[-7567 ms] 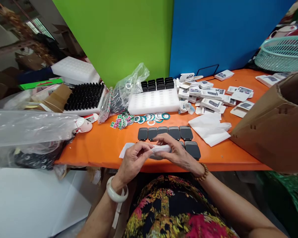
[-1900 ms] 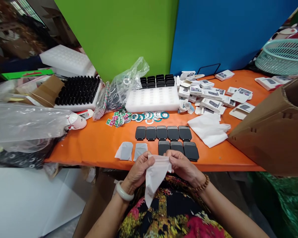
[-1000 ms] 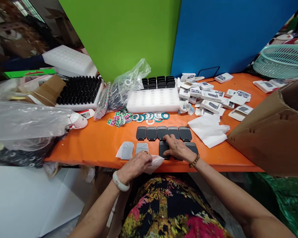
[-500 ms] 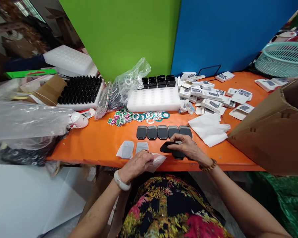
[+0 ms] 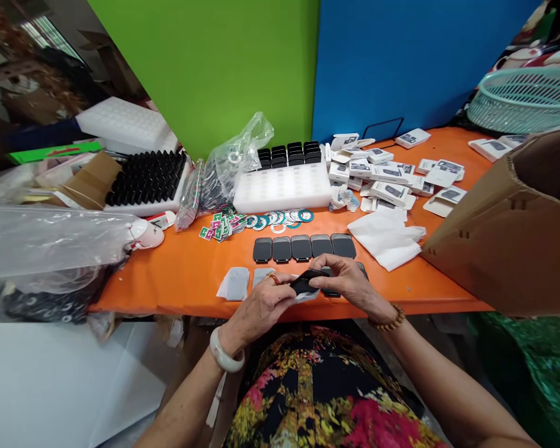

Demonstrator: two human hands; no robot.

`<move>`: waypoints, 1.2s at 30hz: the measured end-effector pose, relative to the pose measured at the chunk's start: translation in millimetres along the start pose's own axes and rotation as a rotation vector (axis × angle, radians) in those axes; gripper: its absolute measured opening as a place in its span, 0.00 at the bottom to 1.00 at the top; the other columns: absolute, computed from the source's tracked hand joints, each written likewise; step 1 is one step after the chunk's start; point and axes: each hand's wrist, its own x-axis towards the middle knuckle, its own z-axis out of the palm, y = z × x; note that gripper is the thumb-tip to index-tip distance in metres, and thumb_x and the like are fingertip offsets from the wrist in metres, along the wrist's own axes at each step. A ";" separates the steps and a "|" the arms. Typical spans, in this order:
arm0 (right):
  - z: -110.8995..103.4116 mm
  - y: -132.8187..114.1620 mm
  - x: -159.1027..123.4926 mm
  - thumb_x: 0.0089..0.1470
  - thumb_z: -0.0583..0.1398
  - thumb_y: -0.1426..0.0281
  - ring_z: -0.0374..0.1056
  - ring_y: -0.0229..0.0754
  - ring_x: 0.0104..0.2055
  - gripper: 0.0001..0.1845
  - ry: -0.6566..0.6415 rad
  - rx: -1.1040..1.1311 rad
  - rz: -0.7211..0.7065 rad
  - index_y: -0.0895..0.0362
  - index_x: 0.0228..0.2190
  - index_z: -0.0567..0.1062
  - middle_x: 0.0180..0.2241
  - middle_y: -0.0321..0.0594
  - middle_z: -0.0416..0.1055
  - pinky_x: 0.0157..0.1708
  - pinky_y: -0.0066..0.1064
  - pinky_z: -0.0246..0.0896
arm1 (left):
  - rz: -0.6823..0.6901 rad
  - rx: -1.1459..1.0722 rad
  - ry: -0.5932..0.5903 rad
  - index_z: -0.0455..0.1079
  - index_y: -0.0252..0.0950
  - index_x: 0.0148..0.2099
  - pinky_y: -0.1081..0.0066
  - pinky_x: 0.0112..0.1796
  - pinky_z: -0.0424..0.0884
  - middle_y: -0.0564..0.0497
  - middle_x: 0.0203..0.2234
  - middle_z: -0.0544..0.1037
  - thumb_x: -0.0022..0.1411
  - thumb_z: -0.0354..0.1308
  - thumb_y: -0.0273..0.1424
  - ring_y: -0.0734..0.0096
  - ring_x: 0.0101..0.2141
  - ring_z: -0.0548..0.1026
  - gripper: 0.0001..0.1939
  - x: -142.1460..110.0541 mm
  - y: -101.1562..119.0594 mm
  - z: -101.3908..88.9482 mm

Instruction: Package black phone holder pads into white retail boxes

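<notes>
My right hand point(image 5: 348, 284) pinches a flat black rounded device point(image 5: 303, 284) between thumb and fingers. My left hand point(image 5: 262, 305) is closed on a thin white sleeve point(image 5: 308, 297), its fingertips also against the device. The sleeve lies below and around the device's lower edge; how far the device sits inside is hidden. Just beyond my hands runs a row of several similar black devices point(image 5: 301, 248). Another black device point(image 5: 330, 292) shows partly under my right hand. Left of my hands lie a white-sleeved device point(image 5: 236, 285) and a second sleeved device point(image 5: 260, 275), partly covered.
Round and square stickers point(image 5: 280, 218) lie before a white foam tray point(image 5: 282, 188). Small white boxes point(image 5: 389, 193) are heaped at right, near white sheets point(image 5: 387, 239) and a large cardboard box point(image 5: 504, 230). A foam tray of black pieces point(image 5: 144, 177) and plastic bags point(image 5: 51, 233) occupy the left.
My right hand has brought the black device left and down to the white sleeve. My left hand has moved slightly right with the sleeve, and the two hands now meet at the device.
</notes>
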 end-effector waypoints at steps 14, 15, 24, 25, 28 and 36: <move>11.3 -3.2 -16.7 0.51 0.63 0.60 0.65 0.40 0.38 0.13 0.072 -0.118 -0.212 0.53 0.35 0.70 0.35 0.37 0.68 0.41 0.34 0.61 | -0.002 -0.129 0.248 0.73 0.37 0.36 0.67 0.45 0.70 0.46 0.41 0.77 0.63 0.56 0.28 0.67 0.43 0.75 0.05 4.4 15.3 1.4; 10.4 -5.4 -18.4 0.50 0.63 0.59 0.65 0.42 0.41 0.15 0.073 -0.120 -0.218 0.53 0.38 0.69 0.37 0.38 0.68 0.43 0.35 0.61 | -0.006 -0.137 0.257 0.73 0.37 0.36 0.67 0.44 0.71 0.46 0.40 0.78 0.63 0.56 0.28 0.67 0.43 0.75 0.05 4.5 16.2 0.0; 21.8 -10.9 -20.5 0.51 0.61 0.60 0.66 0.40 0.33 0.13 0.063 -0.216 -0.191 0.54 0.36 0.74 0.32 0.37 0.71 0.36 0.32 0.62 | -0.026 -0.236 0.350 0.71 0.37 0.33 0.70 0.38 0.72 0.49 0.34 0.80 0.61 0.57 0.28 0.69 0.36 0.77 0.04 11.6 18.7 -1.2; 23.7 -7.5 -18.1 0.53 0.60 0.60 0.64 0.39 0.30 0.11 0.086 -0.165 -0.165 0.54 0.32 0.74 0.28 0.36 0.70 0.32 0.31 0.61 | -0.028 -0.224 0.365 0.71 0.37 0.34 0.70 0.39 0.72 0.48 0.35 0.79 0.62 0.57 0.28 0.68 0.37 0.77 0.03 11.5 18.4 0.0; 26.2 0.7 -11.2 0.52 0.60 0.58 0.59 0.35 0.24 0.13 0.156 0.013 -0.087 0.56 0.26 0.72 0.23 0.33 0.65 0.25 0.27 0.55 | -0.071 -0.084 0.591 0.70 0.38 0.39 0.66 0.45 0.71 0.47 0.40 0.77 0.63 0.56 0.28 0.67 0.43 0.75 0.03 7.1 17.1 6.8; 30.6 -0.2 -4.0 0.45 0.65 0.53 0.53 0.32 0.20 0.20 0.173 0.299 0.070 0.56 0.23 0.67 0.19 0.30 0.61 0.19 0.24 0.49 | -0.385 -0.282 0.607 0.70 0.39 0.46 0.63 0.47 0.69 0.47 0.42 0.76 0.57 0.62 0.31 0.63 0.44 0.74 0.14 -14.0 15.6 46.6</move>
